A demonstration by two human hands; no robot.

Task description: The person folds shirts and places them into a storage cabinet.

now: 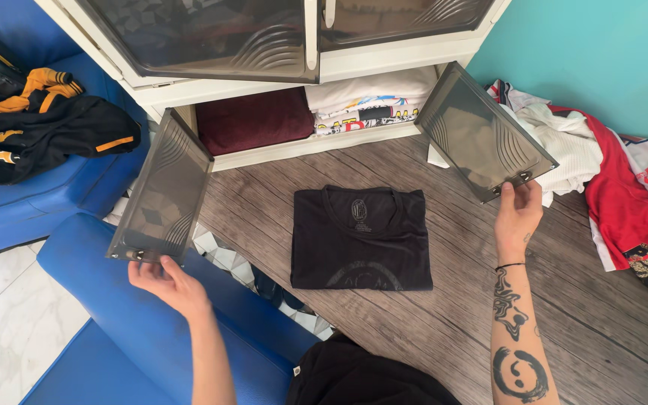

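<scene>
My left hand (165, 279) grips the lower edge of the left smoked-plastic cabinet door (163, 191), swung wide open. Across from it, my right hand (517, 211) holds the outer corner of the right door (481, 131), also open. Between the doors, a folded black T-shirt (361, 238) lies flat on the wood-grain floor mat (444, 322). Inside the open white cabinet (324, 67) sit a folded maroon garment (255, 118) on the left and a stack of white printed shirts (369, 101) on the right.
A heap of white and red clothes (601, 172) lies at the right against a teal wall. Blue cushions (136, 330) and a black and orange garment (46, 124) are at the left. More black cloth (361, 375) sits near my body.
</scene>
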